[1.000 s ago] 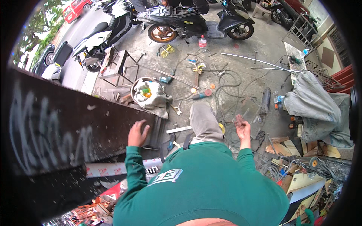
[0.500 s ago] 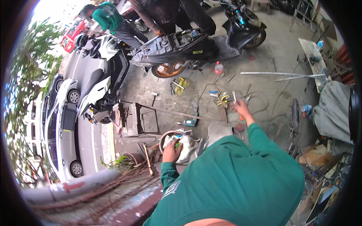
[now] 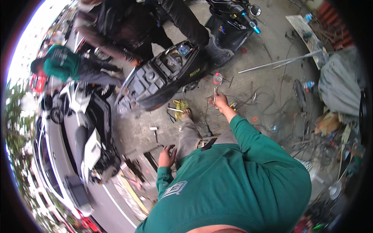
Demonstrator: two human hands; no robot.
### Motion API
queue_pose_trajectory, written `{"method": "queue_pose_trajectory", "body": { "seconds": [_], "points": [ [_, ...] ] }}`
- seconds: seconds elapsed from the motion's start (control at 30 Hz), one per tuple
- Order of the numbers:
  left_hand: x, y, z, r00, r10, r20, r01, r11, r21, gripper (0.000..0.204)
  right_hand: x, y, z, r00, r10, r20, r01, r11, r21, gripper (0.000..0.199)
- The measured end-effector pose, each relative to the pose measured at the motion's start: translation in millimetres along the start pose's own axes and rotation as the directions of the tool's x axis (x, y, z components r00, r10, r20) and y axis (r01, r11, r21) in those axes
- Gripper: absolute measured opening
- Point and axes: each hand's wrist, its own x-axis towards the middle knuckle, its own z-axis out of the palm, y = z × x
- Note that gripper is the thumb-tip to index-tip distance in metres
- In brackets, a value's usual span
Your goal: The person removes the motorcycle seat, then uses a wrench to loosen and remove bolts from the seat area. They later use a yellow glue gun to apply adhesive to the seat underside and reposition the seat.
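My right hand (image 3: 220,101) is raised ahead of me, closed around a slim silver tool (image 3: 215,90) that looks like a wrench. Just past it stands a clear bottle with a red cap (image 3: 217,79). Low at my left side, my left hand (image 3: 167,156) is held with its fingers apart and nothing visible in it. A dark scooter (image 3: 186,73), its seat area uncovered, stands ahead and to the left. Near my foot lie a yellow crumpled cloth or bag (image 3: 180,105), a silver-handled tool (image 3: 175,110) and pliers (image 3: 171,117).
A co-worker in dark clothes (image 3: 120,31) leans over the scooter; another in green (image 3: 62,62) bends farther left. A white scooter (image 3: 93,147) stands left. A hammer (image 3: 154,130) lies on the concrete. Metal bars (image 3: 279,62), cables and scrap lie to the right.
I have stepped forward and turned, so the dark scooter appears nearer. My right hand still holds the silver tool, now close to the bottle. My left hand has moved away from the white sack.
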Motion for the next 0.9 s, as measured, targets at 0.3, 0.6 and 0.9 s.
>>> {"method": "queue_pose_trajectory", "body": {
  "seconds": [0.3, 0.6, 0.9],
  "points": [
    [415, 9, -100, 0.754, 0.642, 0.137, -0.657, 0.735, 0.169, 0.017, 215, -95, 193, 0.98, -0.129, -0.153, 0.153, 0.976, 0.155, 0.026],
    [650, 83, -22, 0.727, 0.673, -0.135, -0.669, 0.739, 0.08, 0.03, 295, -125, 225, 0.901, -0.195, -0.386, 0.258, 0.959, 0.118, 0.024],
    [783, 137, 32, 0.511, 0.86, 0.012, -0.836, 0.494, 0.238, 0.018, 279, -146, 204, 0.872, -0.299, -0.388, 0.133, 0.907, -0.398, 0.038]
  ]
}}
